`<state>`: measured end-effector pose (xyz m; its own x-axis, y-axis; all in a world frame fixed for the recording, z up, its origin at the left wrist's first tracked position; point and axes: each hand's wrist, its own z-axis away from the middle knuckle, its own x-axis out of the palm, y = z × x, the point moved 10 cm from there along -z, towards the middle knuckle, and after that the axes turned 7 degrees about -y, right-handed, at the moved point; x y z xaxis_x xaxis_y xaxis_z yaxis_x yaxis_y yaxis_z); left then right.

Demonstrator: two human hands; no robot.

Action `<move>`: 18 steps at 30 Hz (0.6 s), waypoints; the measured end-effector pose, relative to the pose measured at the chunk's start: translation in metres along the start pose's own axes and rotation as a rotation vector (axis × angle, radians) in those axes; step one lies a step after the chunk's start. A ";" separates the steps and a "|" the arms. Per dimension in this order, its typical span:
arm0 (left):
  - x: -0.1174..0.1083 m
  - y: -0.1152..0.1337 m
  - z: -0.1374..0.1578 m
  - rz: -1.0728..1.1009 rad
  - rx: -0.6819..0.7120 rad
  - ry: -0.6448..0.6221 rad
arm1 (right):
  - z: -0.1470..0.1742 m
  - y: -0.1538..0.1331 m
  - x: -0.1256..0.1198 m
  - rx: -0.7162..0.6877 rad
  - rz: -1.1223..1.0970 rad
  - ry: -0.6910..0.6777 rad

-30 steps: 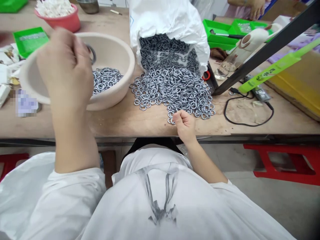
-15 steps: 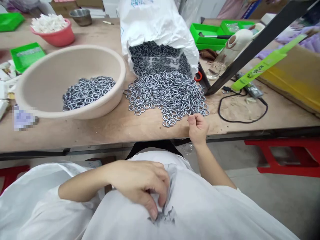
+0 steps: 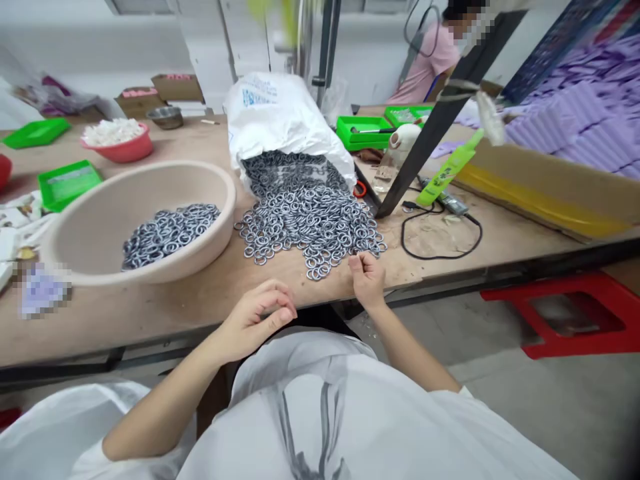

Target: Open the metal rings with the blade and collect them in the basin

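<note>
Dark metal rings [image 3: 320, 223] spill in a heap from the mouth of a white sack [image 3: 287, 123] lying on the table. My right hand [image 3: 369, 279] is closed in a fist at the front edge of this heap, beside the nearest rings; its inside is hidden. Over the table's front edge, my left hand [image 3: 261, 315] hovers with fingers loosely curved and thumb apart, holding nothing I can see. To its left stands a large beige basin [image 3: 100, 230] containing more metal rings [image 3: 170, 233].
A slanted dark metal post [image 3: 430, 127] rises right of the sack. Near it lie a black cable [image 3: 440, 257] and a green bottle-shaped strip [image 3: 445, 177]. Green trays [image 3: 70, 187] and a red bowl [image 3: 123, 152] sit at left. A red stool [image 3: 575, 313] stands below right.
My left hand has left the shirt front and moved up and forward to the table edge. My right fist stays by the rings. The view has tilted up, showing a person in pink behind.
</note>
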<state>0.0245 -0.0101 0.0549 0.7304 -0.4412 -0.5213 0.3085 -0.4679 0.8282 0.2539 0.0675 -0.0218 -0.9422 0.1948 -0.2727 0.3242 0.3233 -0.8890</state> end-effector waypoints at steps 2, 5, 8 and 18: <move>0.005 -0.011 -0.007 -0.269 -0.027 -0.015 | 0.000 -0.001 0.003 -0.011 0.003 -0.010; 0.005 -0.039 -0.022 -0.594 -0.101 0.010 | -0.001 -0.005 0.006 -0.045 0.025 -0.006; -0.007 -0.071 -0.036 -0.782 -0.198 0.091 | -0.002 -0.008 0.007 -0.069 0.052 -0.007; -0.052 -0.133 -0.054 -0.787 -0.381 0.302 | -0.002 -0.014 0.011 -0.123 0.139 0.000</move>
<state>-0.0216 0.1166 -0.0172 0.3363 0.1405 -0.9312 0.9239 -0.2410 0.2973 0.2389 0.0674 -0.0114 -0.8876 0.2458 -0.3896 0.4592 0.4042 -0.7910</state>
